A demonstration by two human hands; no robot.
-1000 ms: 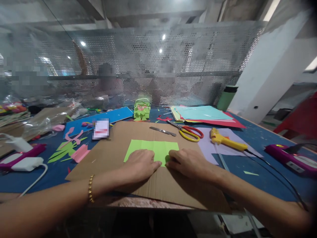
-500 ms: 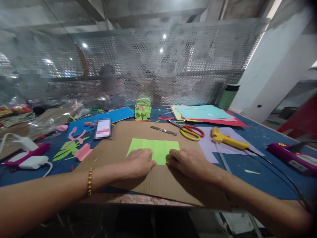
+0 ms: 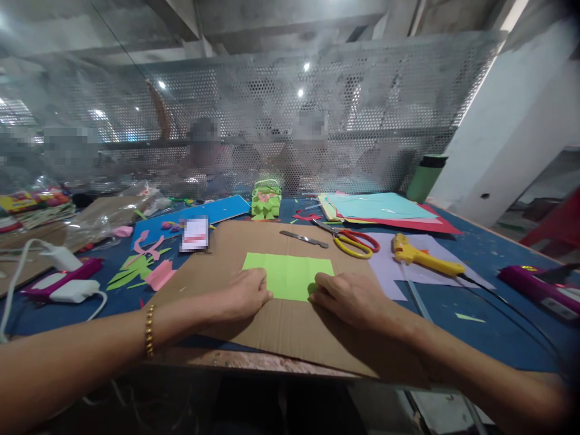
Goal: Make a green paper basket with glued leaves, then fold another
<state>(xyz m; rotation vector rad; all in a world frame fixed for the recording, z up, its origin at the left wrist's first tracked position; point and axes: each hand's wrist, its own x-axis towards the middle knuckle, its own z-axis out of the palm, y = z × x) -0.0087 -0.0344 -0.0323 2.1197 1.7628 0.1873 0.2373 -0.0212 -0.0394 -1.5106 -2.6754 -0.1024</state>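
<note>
A light green sheet of paper [image 3: 290, 275] with faint upright creases lies on a brown cardboard sheet [image 3: 276, 329]. My left hand [image 3: 247, 293], with a gold bead bracelet on its wrist, is closed on the paper's left part, knuckles up. At the right end my right hand [image 3: 342, 296] has its fingers curled and the thumb side against the paper's edge. The fingertips of both hands are partly hidden. Beyond the paper, a metal blade [image 3: 303, 239] and scissors [image 3: 356, 241] with red and yellow handles rest on the cardboard.
A yellow glue gun [image 3: 426, 258] lies on lilac paper to the right. Coloured sheets [image 3: 385, 206] are stacked behind it, near a green bottle [image 3: 425, 181]. A small green paper basket [image 3: 266, 199] stands at the back. Paper scraps [image 3: 131, 272] and a power strip [image 3: 63, 281] are on the left.
My left hand has slid left along the green paper, uncovering more of its middle. My right hand stays at the right end. The whole view has shifted slightly.
</note>
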